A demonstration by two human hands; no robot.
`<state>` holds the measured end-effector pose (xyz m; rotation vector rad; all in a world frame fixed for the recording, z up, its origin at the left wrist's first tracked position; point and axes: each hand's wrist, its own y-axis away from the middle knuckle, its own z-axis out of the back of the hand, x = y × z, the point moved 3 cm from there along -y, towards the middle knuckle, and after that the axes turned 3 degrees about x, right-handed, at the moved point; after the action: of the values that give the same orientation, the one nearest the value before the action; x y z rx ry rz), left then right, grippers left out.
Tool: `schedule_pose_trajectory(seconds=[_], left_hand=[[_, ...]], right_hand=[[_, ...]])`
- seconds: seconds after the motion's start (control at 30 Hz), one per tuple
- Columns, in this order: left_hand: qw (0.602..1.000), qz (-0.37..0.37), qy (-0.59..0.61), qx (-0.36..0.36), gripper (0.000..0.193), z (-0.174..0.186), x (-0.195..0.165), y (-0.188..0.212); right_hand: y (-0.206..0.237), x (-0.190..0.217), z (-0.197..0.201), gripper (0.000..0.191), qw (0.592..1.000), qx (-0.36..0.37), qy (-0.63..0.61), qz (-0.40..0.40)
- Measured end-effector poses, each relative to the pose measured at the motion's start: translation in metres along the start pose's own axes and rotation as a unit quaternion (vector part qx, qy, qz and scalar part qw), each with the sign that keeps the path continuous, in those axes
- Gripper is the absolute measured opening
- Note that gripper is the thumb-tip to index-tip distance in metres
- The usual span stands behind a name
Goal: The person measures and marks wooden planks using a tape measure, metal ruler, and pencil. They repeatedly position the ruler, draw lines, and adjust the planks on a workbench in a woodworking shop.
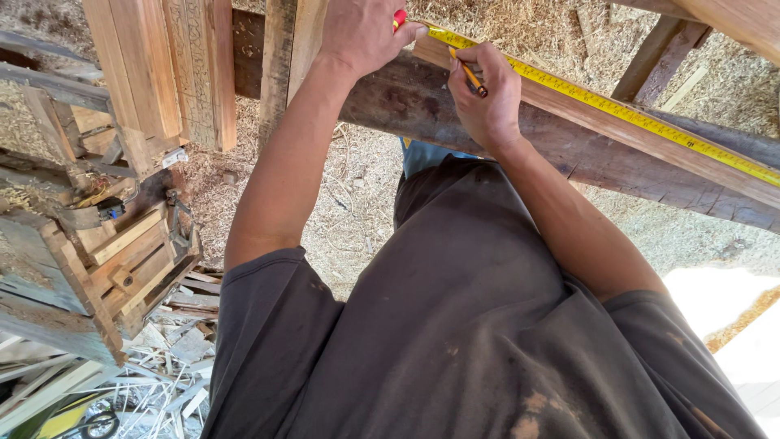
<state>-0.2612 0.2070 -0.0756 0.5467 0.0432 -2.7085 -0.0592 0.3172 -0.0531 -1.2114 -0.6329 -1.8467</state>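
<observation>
Dark grey cloth of the person's shirt [479,325] fills the near part of the view, dusty and stained at the hem. Both bare arms reach away from it toward a long plank [585,122] of pale reddish wood that lies across a thick, dark, weathered beam [406,102].

The right hand [486,96] rests its heel on the dark beam, fingers curled tight around a short pencil [470,75] whose tip meets the plank just below a yellow tape measure [601,102]. The left hand [361,32] lies flat over the near end of the tape, fingers together and pressing down; a bit of red casing shows at its fingertips, though how much of the case it grips I cannot tell.

The tape runs along the plank's top edge toward the right. It is thin, springy steel, likely to buckle or slide if let go, so it wants pinning at the end as it is now. The plank looks stiff, fairly heavy and rough-sawn, not slippery; it is best taken by both long edges near the middle. The pencil is light and easily snapped at the point.

Beyond the beam, sawdust and shavings [357,187] cover the ground. To the left stand stacked wooden frames [122,260] and offcuts.
</observation>
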Motion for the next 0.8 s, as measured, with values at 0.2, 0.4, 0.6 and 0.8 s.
schedule_pose_trajectory(seconds=[0.2, 0.4, 0.6, 0.8], left_hand=[[0.999, -0.006, -0.037, 0.0, 0.05, 0.005, -0.005, -0.002], [0.999, 0.007, -0.029, 0.018, 0.051, 0.005, -0.007, -0.005], [0.999, 0.022, -0.02, 0.032, 0.05, 0.003, -0.004, -0.004], [0.999, 0.027, -0.002, 0.037, 0.05, 0.001, -0.002, -0.003]], right_hand=[[-0.001, 0.001, 0.0, 0.01, 0.999, -0.005, 0.032, 0.022], [0.002, -0.008, 0.01, 0.004, 0.998, 0.039, -0.024, -0.037], [0.02, -0.009, 0.036, 0.002, 0.998, -0.009, -0.039, -0.044], [0.023, -0.008, 0.034, 0.005, 0.999, -0.028, -0.029, -0.033]])
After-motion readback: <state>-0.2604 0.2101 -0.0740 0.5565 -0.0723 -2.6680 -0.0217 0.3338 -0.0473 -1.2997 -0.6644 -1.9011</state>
